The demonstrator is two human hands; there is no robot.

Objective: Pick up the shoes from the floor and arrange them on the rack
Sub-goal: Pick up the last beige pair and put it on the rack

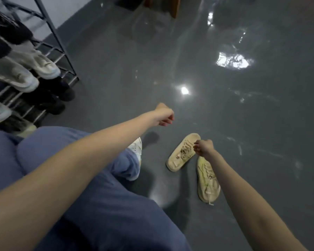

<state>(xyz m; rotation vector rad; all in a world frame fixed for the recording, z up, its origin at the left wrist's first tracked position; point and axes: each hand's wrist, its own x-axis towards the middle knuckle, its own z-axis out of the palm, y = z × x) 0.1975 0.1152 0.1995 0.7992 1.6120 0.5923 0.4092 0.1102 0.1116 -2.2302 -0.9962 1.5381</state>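
Two beige lace-up sneakers lie on the grey floor to my right. One sneaker [182,153] points away at a slant; the other sneaker [208,180] lies nearer, partly under my right forearm. My right hand [204,147] hovers at the far sneaker's edge with its fingers bent toward the laces; whether it grips the shoe is unclear. My left hand [164,115] is stretched out over bare floor, fingers loosely curled, with nothing in it. The black metal shoe rack [60,44] stands at the far left.
The rack holds pale grey sneakers [43,65], dark fuzzy shoes [11,31] above and black shoes [54,98] on the lowest tier. My legs in blue trousers [98,196] and one white shoe on my foot [137,144] fill the lower left. A brown furniture leg [176,6] stands far off.
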